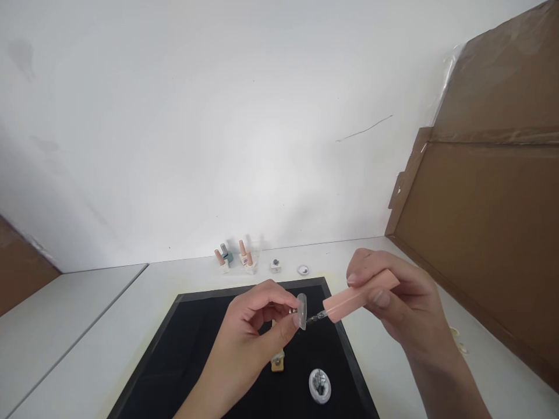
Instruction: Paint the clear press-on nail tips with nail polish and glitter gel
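Observation:
Between thumb and fingers, my left hand (257, 326) pinches a small metallic holder that bears a clear false nail (302, 311), standing upright. My right hand (397, 302) is closed round the pink cap of a nail polish brush (360, 295). The brush's thin dark stem points left, its tip close to the false nail; whether it touches cannot be made out. Below my hands, a yellowish stand (278, 362) on the black mat (192, 343) is partly hidden by my left hand. A round white container (319, 386) with dark contents lies to its right.
Several nail polish bottles (250, 265) stand at the back by the white wall. A small open bottle (275, 266) and a round lid (303, 270) are right of them. Cardboard panels (484, 203) border the white table at both sides. Pale items (458, 340) lie behind my right wrist.

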### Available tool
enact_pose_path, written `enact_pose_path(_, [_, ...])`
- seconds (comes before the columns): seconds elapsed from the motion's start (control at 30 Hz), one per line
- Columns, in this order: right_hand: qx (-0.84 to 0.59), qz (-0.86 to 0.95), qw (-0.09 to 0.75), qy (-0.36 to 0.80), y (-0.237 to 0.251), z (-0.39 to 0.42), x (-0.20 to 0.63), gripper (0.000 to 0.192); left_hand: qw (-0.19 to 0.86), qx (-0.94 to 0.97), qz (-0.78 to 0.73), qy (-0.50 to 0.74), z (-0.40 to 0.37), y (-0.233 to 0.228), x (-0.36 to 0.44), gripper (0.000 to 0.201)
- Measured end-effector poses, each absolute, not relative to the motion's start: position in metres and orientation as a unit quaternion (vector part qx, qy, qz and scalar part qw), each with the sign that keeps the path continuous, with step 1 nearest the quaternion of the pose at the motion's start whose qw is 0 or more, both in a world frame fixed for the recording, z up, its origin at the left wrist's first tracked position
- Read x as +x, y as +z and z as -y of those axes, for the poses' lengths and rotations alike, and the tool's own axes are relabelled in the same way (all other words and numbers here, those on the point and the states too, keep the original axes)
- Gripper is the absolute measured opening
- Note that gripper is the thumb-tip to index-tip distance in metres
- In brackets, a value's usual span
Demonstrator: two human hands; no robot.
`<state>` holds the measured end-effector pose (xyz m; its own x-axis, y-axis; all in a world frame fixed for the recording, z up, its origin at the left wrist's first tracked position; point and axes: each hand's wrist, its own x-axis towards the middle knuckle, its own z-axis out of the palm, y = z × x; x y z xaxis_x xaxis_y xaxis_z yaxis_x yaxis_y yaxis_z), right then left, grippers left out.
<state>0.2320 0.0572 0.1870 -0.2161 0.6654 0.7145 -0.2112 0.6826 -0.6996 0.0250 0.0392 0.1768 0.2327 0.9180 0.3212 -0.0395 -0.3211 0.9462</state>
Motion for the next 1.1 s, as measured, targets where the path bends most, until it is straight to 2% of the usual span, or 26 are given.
enact_pose_path(0.27, [-0.176,0.714,0.583,0.344,0.191,-0.058,0.234,0.01,0.459,0.647,-0.35,0.498,-0.037,0.18,0.028,0.01])
enact_pose_path(0.73, [-0.227,0.705,0.611,0.28,0.183,-0.065,0.238,0.009,0.438,0.66,-0.373,0.483,-0.035,0.173,0.029,0.01])
enact_pose_path(0.87, [-0.204,0.705,0.614,0.291,0.183,-0.065,0.239,0.01,0.378,0.69,-0.378,0.487,-0.037,0.173,0.029,0.01])
enact_pose_path(1.1, [-0.168,0.737,0.564,0.331,0.193,-0.062,0.24,0.011,0.212,0.763,-0.364,0.49,-0.038,0.179,0.037,0.016])
